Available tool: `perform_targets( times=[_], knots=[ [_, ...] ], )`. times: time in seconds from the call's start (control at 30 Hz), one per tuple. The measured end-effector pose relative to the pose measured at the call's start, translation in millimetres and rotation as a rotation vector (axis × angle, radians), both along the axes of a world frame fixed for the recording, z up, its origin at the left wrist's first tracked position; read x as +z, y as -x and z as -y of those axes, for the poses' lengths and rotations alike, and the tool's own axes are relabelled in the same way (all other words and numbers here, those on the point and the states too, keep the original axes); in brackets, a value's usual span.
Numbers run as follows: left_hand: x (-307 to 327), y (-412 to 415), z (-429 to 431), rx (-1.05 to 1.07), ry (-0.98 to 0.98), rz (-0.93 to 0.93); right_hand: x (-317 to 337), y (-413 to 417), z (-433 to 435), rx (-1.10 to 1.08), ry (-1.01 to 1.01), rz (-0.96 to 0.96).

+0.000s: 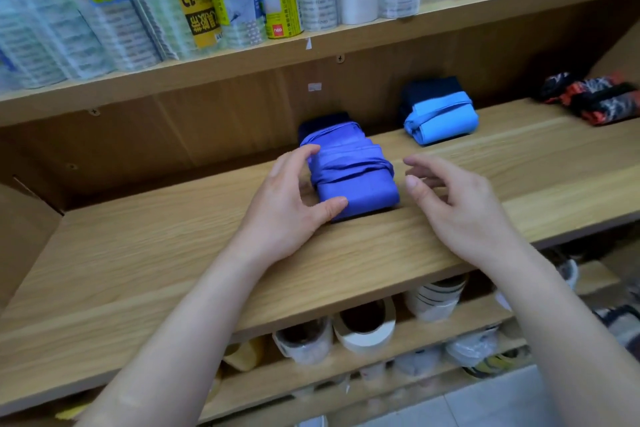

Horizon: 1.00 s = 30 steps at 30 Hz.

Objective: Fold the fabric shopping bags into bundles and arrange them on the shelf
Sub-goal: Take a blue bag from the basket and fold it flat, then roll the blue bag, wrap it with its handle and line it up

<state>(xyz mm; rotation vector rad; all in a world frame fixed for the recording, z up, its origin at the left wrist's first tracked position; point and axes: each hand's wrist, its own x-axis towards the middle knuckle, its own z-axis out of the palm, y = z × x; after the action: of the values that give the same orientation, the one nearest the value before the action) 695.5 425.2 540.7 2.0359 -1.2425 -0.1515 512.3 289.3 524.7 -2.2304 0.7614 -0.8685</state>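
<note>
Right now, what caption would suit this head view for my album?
Left hand holds a purple bag bundle on the wooden shelf; right hand hovers open beside it, light blue bundle behind.

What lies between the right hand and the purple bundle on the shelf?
Nothing: the head view shows only bare shelf between the right hand and the purple bundle.

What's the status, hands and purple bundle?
Left hand holds purple bundle on shelf. Right hand open, beside it, not touching. Nothing in the way.
</note>
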Motion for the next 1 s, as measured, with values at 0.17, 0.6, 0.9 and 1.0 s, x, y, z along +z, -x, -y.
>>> perform_targets(
  times=[0.17,0.6,0.9,1.0],
  knots=[
    [0.1,10.4,-30.8,0.003,0.260,0.166,1.0,43.3,-26.4,-0.116,0.048,0.059],
    [-55.9,108.6,-81.2,-0.533,0.219,0.364,-68.0,196.0,-98.1,-0.344,0.303,-0.351],
    [-163.3,178.8,-36.7,-0.661,-0.265,0.418,-149.8,371.0,-124.8,-0.699,-0.074,-0.580],
    [-183.1,218.9,-22.4,-0.703,-0.384,0.450,-182.4,431.6,-131.5,-0.783,-0.173,-0.633]
  ],
)
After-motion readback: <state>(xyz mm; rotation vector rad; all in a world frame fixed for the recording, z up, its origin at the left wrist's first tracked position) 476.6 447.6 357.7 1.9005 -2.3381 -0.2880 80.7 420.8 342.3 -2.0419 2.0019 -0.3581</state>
